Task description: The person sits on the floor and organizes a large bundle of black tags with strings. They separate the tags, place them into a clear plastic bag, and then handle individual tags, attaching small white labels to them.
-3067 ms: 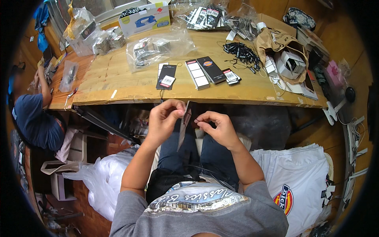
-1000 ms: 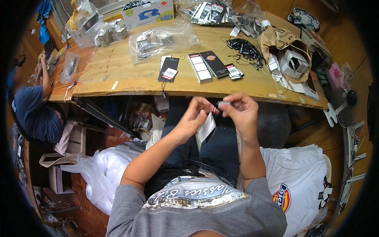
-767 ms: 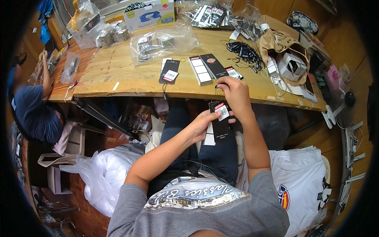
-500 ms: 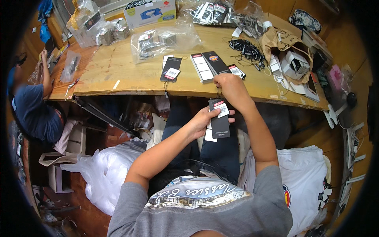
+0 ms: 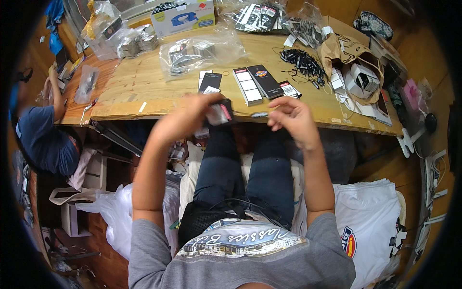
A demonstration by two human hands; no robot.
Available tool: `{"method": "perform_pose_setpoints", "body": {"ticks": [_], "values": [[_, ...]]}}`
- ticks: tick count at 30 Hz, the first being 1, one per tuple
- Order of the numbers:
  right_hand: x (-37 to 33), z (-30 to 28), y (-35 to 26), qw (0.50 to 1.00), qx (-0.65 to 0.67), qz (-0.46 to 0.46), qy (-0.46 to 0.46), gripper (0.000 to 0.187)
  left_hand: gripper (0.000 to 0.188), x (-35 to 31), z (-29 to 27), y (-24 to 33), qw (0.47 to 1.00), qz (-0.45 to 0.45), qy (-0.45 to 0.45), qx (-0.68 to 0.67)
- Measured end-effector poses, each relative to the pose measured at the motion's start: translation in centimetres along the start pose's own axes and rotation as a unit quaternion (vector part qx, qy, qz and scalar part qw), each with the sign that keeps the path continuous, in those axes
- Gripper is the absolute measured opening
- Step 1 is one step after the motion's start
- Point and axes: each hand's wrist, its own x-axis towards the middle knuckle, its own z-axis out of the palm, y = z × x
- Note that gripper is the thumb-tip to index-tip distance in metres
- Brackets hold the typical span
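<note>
My left hand point(image 5: 187, 113) is closed on a dark hang tag point(image 5: 222, 112) with a white sticker, held over the table's front edge. Behind it, a black tag point(image 5: 210, 82) and a white tag lie together, partly hidden by the hand. A small pale piece point(image 5: 260, 114) shows beside my right hand point(image 5: 293, 118), whose curved fingers are partly apart with nothing visible between them. Just beyond this hand are a stack of white-panelled cards point(image 5: 248, 89), a stack of black cards point(image 5: 264, 83) and a tag with a barcode sticker point(image 5: 288, 88).
A heap of black strings point(image 5: 304, 67) lies right of the stacks. Further right stands a brown paper bag point(image 5: 346, 50). A clear plastic bag point(image 5: 202, 50) and an iron's box point(image 5: 183, 18) sit toward the back. At far left a person point(image 5: 48, 135) works at the table.
My left hand has lifted the tag from above my lap, forward and left toward the tags on the table. My right hand has moved down slightly and its fingers have loosened.
</note>
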Motion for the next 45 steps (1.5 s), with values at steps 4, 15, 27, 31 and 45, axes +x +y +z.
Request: {"method": "perform_pose_setpoints", "body": {"ticks": [4, 15, 27, 31, 45], "values": [[-0.5, 4.8, 3.0, 0.998, 0.014, 0.045, -0.048, 0.011, 0.039, 4.3, -3.0, -1.7, 0.95, 0.028, -0.052, 0.306], [8.4, -5.2, -0.1, 0.856, -0.493, -0.075, 0.133, 0.02, 0.058, 13.1, 3.9, -5.3, 0.99, -0.082, 0.023, 0.112], [16.4, -5.4, 1.3, 0.822, -0.561, 0.075, -0.066, 0.064, 0.063, 13.3, 5.7, -4.8, 0.972, -0.049, 0.207, 0.101], [16.6, -6.4, 2.1, 0.871, -0.491, 0.015, 0.007, 0.057, 0.045, 13.3, 5.3, -3.6, 0.941, -0.099, 0.286, -0.148], [14.4, -3.9, -1.4, 0.998, 0.059, 0.02, 0.004, 0.031, 0.024, 10.6, 3.4, -0.8, 0.85, -0.09, 0.283, -0.436]]}}
